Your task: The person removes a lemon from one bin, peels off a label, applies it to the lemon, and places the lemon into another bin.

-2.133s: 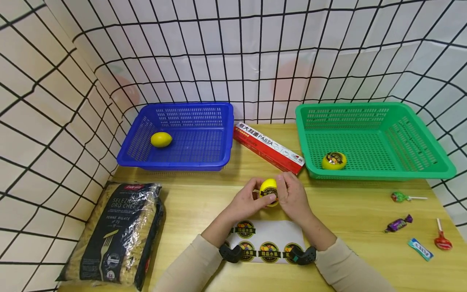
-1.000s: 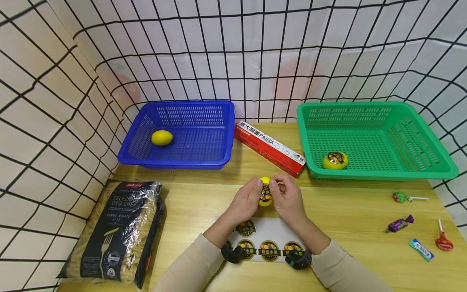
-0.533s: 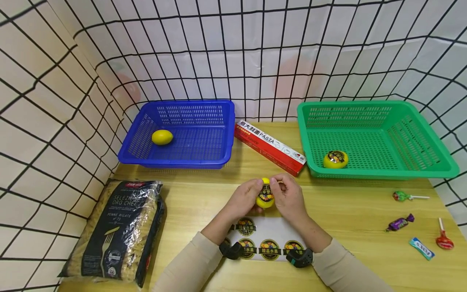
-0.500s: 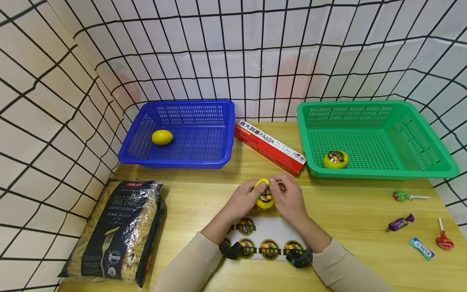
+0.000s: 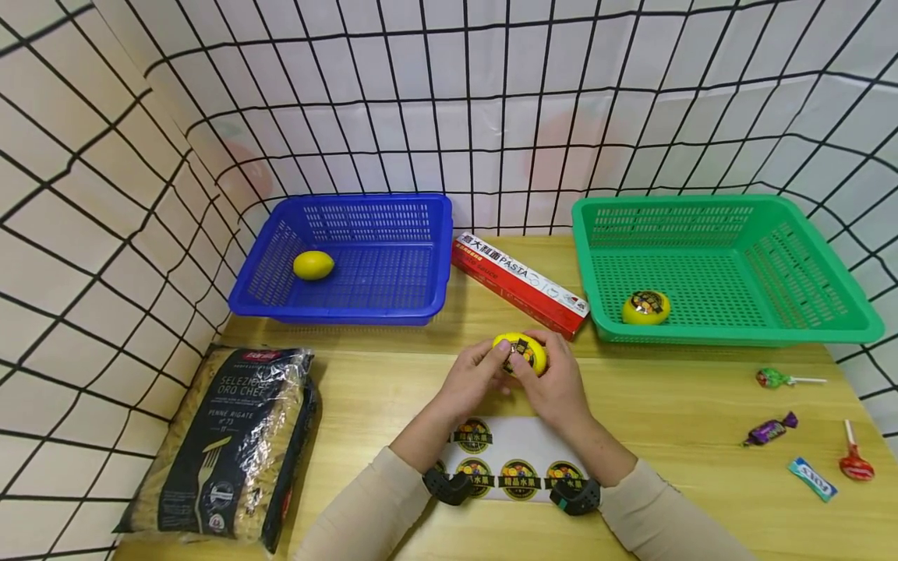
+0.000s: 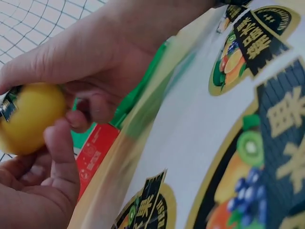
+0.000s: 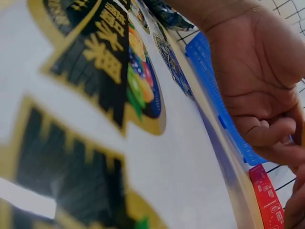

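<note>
A yellow lemon (image 5: 537, 361) with a round black-and-gold fruit sticker (image 5: 521, 345) on its upper face is held just above the table, long axis sideways. My left hand (image 5: 468, 382) grips its left end, thumb on the sticker. From the right, my right hand (image 5: 561, 386) holds it too, with that thumb also pressing the sticker. In the left wrist view the lemon (image 6: 38, 117) appears between the fingers of both hands, its label partly hidden. Below my hands lies a white sheet (image 5: 522, 440) bearing several matching stickers.
A blue basket (image 5: 379, 318) with a plain lemon (image 5: 313, 266) stands back left; a green basket (image 5: 701, 333) with a stickered lemon (image 5: 646, 312) back right. Between them lies a pasta box (image 5: 519, 284). A penne bag (image 5: 217, 452) is left; candies (image 5: 769, 429) and lollipops (image 5: 856, 466) right.
The lemon in my hands has turned from upright to sideways. My right thumb has shifted from the lemon's edge onto the sticker beside the left thumb. The baskets and other items stay put.
</note>
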Available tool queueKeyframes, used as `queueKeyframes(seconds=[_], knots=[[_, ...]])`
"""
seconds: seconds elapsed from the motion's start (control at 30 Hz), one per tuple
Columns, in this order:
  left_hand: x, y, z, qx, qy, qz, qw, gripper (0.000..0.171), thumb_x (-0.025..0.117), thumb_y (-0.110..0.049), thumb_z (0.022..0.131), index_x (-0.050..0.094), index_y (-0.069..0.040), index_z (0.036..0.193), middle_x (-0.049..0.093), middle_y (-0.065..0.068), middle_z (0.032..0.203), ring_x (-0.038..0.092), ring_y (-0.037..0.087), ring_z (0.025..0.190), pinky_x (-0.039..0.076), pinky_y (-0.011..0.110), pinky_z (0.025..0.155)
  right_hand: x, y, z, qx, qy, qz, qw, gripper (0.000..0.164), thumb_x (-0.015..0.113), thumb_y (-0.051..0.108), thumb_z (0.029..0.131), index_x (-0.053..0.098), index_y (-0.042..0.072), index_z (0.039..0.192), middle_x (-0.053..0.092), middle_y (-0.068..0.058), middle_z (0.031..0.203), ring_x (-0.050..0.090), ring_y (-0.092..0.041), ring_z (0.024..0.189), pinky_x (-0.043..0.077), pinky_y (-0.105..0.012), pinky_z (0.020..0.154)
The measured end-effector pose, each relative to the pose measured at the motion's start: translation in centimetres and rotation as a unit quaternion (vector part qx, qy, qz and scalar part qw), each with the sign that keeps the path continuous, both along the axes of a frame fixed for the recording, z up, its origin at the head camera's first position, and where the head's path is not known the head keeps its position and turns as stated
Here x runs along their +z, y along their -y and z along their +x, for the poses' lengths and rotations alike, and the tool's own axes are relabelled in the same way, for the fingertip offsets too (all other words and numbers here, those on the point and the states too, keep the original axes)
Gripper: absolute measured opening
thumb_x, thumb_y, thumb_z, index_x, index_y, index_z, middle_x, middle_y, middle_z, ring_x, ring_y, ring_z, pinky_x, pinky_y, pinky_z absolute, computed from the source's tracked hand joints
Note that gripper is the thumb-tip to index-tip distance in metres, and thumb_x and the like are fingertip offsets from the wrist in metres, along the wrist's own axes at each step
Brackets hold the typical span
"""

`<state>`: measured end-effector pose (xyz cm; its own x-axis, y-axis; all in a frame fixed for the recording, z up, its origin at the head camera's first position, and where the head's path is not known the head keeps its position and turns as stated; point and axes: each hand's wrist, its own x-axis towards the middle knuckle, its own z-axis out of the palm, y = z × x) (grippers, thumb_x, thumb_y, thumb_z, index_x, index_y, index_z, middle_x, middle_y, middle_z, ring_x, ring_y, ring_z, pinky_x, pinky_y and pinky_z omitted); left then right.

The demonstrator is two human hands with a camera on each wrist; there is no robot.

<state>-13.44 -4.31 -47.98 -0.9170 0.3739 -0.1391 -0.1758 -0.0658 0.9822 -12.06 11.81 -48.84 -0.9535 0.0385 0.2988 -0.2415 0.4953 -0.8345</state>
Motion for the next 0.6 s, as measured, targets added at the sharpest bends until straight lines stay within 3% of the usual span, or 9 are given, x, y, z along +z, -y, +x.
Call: queueKeyframes(seconds=[0.13, 0.27, 0.4, 0.5, 0.6], knots=[[0.04, -0.14, 0.04, 0.000, 0.008, -0.004, 1.0000, 0.049, 0.048, -0.038, 0.108, 0.066, 0.005, 0.124, 0.073, 0.005, 0.098, 0.068, 0.013, 0.079, 0.053, 0.025, 0.067, -0.35, 0.03, 0.02, -0.012, -0.031, -0.002, 0.999, 0.042, 0.074, 0.027, 0.090, 0.063, 0.005, 0.124, 0.064, -0.016, 0.110, 0.056, -0.023, 0.088, 0.047, -0.030, 0.070], [0.16, -0.11, -0.01, 0.000, 0.007, -0.018, 0.9998, 0.046, 0.052, -0.037, 0.107, 0.065, 0.005, 0.123, 0.068, -0.002, 0.089, 0.064, 0.013, 0.075, 0.050, 0.024, 0.065, -0.67, -0.12, -0.04, -0.010, -0.080, 0.010, 0.997, 0.031, 0.066, 0.020, 0.096, 0.066, 0.006, 0.123, 0.064, -0.014, 0.102, 0.054, -0.017, 0.080, 0.049, -0.027, 0.064], [0.24, 0.07, -0.07, -0.016, -0.020, -0.036, 0.9990, 0.045, 0.057, -0.038, 0.105, 0.064, 0.004, 0.121, 0.068, 0.010, 0.089, 0.063, 0.014, 0.074, 0.051, 0.024, 0.065, -0.71, -0.35, -0.20, -0.004, -0.122, 0.005, 0.992, 0.026, 0.052, 0.012, 0.102, 0.068, 0.004, 0.121, 0.065, -0.014, 0.097, 0.053, -0.014, 0.080, 0.048, -0.022, 0.065], [0.19, 0.18, -0.05, -0.028, -0.034, -0.041, 0.9982, 0.042, 0.059, -0.035, 0.104, 0.063, 0.002, 0.123, 0.070, 0.021, 0.093, 0.065, 0.015, 0.074, 0.053, 0.024, 0.066, -0.59, -0.49, -0.37, -0.002, -0.122, -0.014, 0.992, 0.032, 0.042, 0.010, 0.107, 0.071, 0.002, 0.118, 0.069, -0.015, 0.100, 0.054, -0.009, 0.084, 0.046, -0.015, 0.069], [0.08, 0.23, 0.02, -0.036, -0.031, -0.029, 0.9984, 0.038, 0.059, -0.029, 0.104, 0.061, 0.002, 0.126, 0.071, 0.021, 0.095, 0.066, 0.014, 0.075, 0.053, 0.025, 0.067, -0.32, -0.59, -0.39, -0.004, -0.074, -0.053, 0.996, 0.040, 0.034, 0.016, 0.111, 0.072, 0.002, 0.117, 0.072, -0.016, 0.106, 0.057, -0.002, 0.090, 0.045, -0.009, 0.074]])
